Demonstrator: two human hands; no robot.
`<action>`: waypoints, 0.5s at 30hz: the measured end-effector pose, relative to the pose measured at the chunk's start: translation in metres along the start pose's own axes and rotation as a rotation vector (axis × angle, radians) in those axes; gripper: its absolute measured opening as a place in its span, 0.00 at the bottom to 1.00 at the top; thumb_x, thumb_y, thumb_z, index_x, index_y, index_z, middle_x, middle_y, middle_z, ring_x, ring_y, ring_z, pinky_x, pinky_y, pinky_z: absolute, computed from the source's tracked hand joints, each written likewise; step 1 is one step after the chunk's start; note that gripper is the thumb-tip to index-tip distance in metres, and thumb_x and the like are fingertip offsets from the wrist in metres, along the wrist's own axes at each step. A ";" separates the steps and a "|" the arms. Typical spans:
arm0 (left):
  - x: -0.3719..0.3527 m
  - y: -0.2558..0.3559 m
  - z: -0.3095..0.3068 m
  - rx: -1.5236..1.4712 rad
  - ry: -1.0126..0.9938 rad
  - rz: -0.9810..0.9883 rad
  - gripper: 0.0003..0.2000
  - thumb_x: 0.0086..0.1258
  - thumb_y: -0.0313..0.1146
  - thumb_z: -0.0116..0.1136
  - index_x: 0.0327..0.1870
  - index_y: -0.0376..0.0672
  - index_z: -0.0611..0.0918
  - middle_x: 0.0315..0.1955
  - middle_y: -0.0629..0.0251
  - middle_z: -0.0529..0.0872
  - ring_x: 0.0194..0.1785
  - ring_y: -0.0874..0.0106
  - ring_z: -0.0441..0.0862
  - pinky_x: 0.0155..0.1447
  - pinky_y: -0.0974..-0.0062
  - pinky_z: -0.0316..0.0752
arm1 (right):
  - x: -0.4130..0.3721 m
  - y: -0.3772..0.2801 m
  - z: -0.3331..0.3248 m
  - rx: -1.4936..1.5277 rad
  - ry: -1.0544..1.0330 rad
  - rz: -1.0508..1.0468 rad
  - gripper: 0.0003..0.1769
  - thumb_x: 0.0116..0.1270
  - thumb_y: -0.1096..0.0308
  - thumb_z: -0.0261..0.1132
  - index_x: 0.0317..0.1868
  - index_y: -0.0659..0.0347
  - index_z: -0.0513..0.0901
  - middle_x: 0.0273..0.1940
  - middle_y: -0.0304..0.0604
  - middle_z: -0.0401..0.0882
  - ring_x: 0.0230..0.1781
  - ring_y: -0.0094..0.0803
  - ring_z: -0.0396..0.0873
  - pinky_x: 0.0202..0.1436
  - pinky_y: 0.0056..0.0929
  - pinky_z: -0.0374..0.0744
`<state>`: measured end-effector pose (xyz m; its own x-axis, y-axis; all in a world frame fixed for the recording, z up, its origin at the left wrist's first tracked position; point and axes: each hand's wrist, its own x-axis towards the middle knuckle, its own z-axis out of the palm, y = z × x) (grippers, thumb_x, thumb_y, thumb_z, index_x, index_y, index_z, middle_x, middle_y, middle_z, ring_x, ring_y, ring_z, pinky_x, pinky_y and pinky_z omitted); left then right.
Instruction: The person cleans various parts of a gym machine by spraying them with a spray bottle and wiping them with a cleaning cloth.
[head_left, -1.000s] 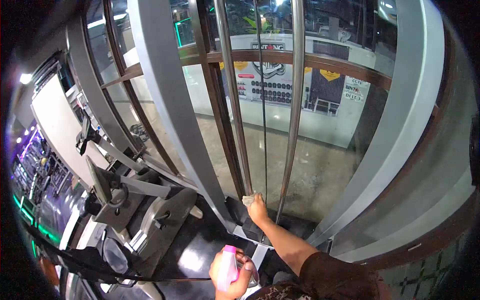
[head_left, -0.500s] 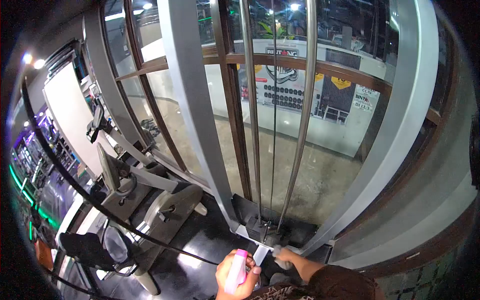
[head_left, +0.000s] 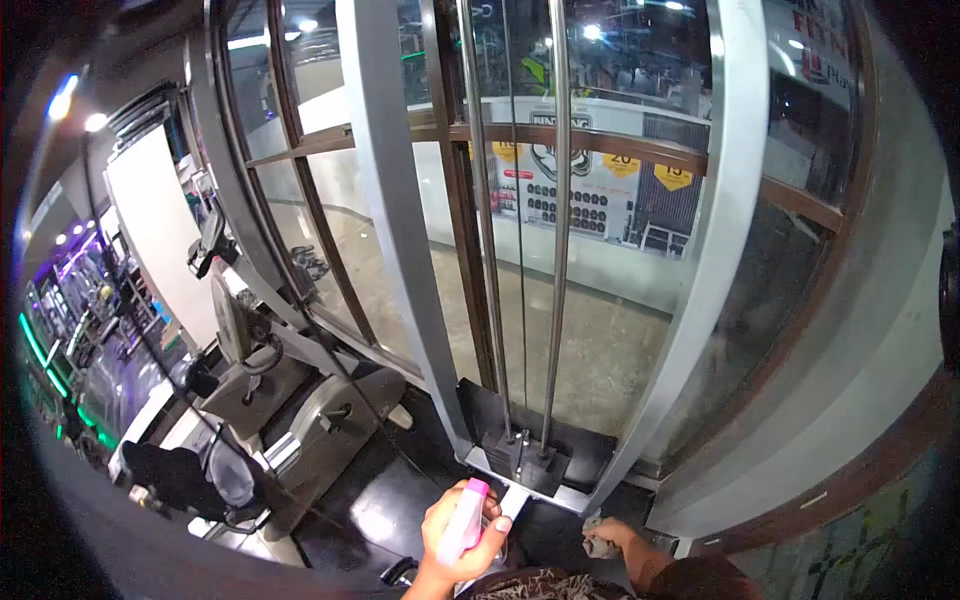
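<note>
My left hand [head_left: 436, 530] is closed round a spray bottle [head_left: 463, 522] with a pink top and a pale pink body. My right hand [head_left: 618, 534] grips a crumpled greyish cloth [head_left: 600, 547], low beside the foot of a cable machine's right grey upright [head_left: 668, 375]. Between the hands lies the machine's light base bar [head_left: 513, 503]. Behind it, two metal guide rods [head_left: 553, 330] with a cable between them rise from the dark weight stack [head_left: 530, 462]. What the lower part of the bottle looks like is hidden by my fingers.
An exercise bike [head_left: 345, 410] stands to the left on the black floor [head_left: 370, 510]. The machine's left upright [head_left: 395, 230] rises before brown-framed windows [head_left: 460, 240]. A curved grey wall [head_left: 780, 430] closes off the right side. A dark cable crosses the left.
My right hand and the cloth have moved right and slightly down, from the base bar to the right upright's foot. My view has turned right. The bottle stays in my left hand.
</note>
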<state>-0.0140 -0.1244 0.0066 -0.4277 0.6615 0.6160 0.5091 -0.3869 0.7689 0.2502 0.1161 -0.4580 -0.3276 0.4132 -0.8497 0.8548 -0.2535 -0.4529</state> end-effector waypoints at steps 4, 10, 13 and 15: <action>-0.024 0.039 0.004 0.011 0.017 -0.045 0.11 0.57 0.20 0.70 0.38 0.33 0.80 0.32 0.59 0.85 0.36 0.68 0.84 0.44 0.70 0.80 | -0.046 -0.007 0.009 0.523 -0.081 -0.149 0.20 0.63 0.57 0.75 0.48 0.61 0.86 0.41 0.42 0.87 0.41 0.33 0.86 0.44 0.37 0.84; -0.076 0.086 -0.012 0.221 0.036 0.051 0.10 0.57 0.23 0.70 0.37 0.33 0.83 0.30 0.59 0.85 0.36 0.65 0.86 0.44 0.69 0.81 | -0.220 -0.072 0.016 0.918 -0.328 -0.543 0.21 0.68 0.72 0.67 0.60 0.63 0.78 0.52 0.47 0.85 0.50 0.38 0.85 0.55 0.40 0.84; -0.098 0.121 -0.026 0.200 0.122 -0.008 0.11 0.57 0.24 0.70 0.39 0.31 0.83 0.31 0.58 0.85 0.36 0.66 0.85 0.44 0.70 0.80 | -0.283 -0.102 0.021 0.893 -0.424 -0.810 0.27 0.65 0.80 0.63 0.65 0.65 0.73 0.54 0.49 0.83 0.53 0.40 0.84 0.57 0.41 0.84; -0.109 0.139 -0.040 0.273 0.104 0.022 0.10 0.58 0.24 0.70 0.37 0.32 0.82 0.30 0.58 0.84 0.35 0.65 0.85 0.44 0.69 0.80 | -0.328 -0.132 0.030 0.928 -0.430 -0.957 0.31 0.64 0.84 0.61 0.69 0.65 0.70 0.55 0.48 0.82 0.55 0.39 0.83 0.61 0.40 0.81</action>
<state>0.0739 -0.2761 0.0535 -0.4814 0.5798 0.6574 0.6953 -0.2040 0.6891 0.2322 -0.0124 -0.1275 -0.8653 0.4985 -0.0522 -0.2866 -0.5775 -0.7644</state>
